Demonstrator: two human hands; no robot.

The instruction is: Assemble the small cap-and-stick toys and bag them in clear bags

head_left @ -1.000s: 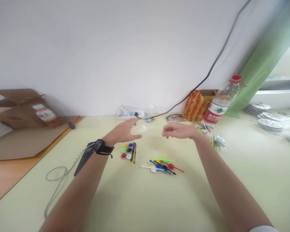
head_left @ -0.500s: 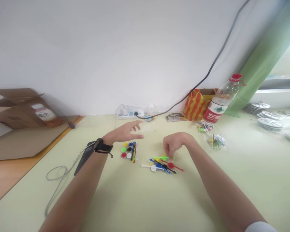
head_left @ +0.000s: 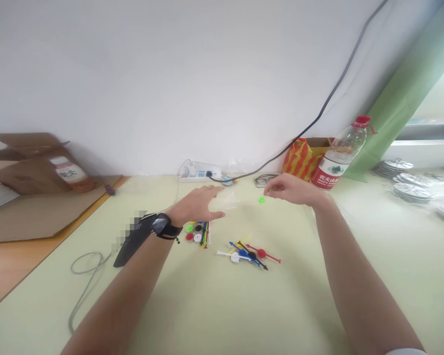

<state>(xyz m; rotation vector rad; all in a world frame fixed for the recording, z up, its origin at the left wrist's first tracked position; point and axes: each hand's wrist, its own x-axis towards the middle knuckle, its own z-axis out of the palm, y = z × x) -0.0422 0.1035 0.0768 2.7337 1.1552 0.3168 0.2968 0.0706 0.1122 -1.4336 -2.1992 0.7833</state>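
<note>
My right hand is raised over the table with its fingertips pinched on a bright green spinner arrow, whose round hub hangs just below them. My left hand hovers palm down with thumb and fingers apart, holding nothing. Beside its fingers lies a clear plastic bag. Under the left wrist, partly covered, is a group of coloured round discs and thin arrows. Nearer me lie spinner arrows in a loose pile: a white one, a red one, and blue, black and yellow ones overlapping.
A power strip with a black cable stands against the wall. At the right back are a large water bottle, a red-yellow striped bag and stacked discs. A cardboard box and a black device are left.
My right hand has lifted the green spinner arrow off the pile and moved it up and away. My left hand has shifted slightly right, still spread.
</note>
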